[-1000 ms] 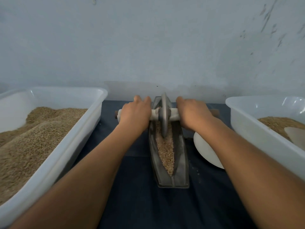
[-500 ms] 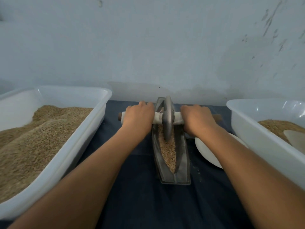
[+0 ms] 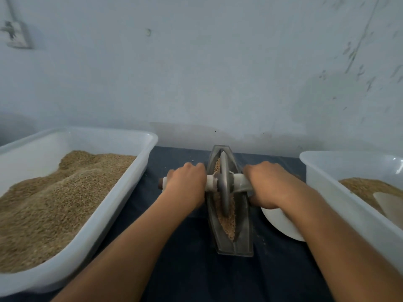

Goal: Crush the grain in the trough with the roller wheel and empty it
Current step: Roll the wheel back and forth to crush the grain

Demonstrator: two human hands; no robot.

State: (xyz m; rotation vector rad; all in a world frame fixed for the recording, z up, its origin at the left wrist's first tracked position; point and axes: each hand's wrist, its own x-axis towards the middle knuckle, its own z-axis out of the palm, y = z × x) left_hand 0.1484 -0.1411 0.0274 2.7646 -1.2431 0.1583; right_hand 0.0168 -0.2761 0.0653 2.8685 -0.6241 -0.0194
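Note:
A narrow grey metal trough (image 3: 244, 234) lies lengthwise on the dark cloth, with brown grain (image 3: 229, 223) along its groove. A grey roller wheel (image 3: 224, 184) stands upright in the groove near the middle. Its white axle handle runs crosswise through the hub. My left hand (image 3: 187, 184) grips the left end of the handle. My right hand (image 3: 266, 186) grips the right end. The wheel hides part of the grain beneath it.
A large white tub (image 3: 130, 177) heaped with grain stands on the left. Another white tub (image 3: 327, 171) with grain and a scoop (image 3: 390, 203) stands on the right. A white dish (image 3: 281, 223) lies under my right forearm. The pale wall is close behind.
Both hands have drawn the wheel toward me along the trough, from its far end to about the middle. More grain shows behind the wheel.

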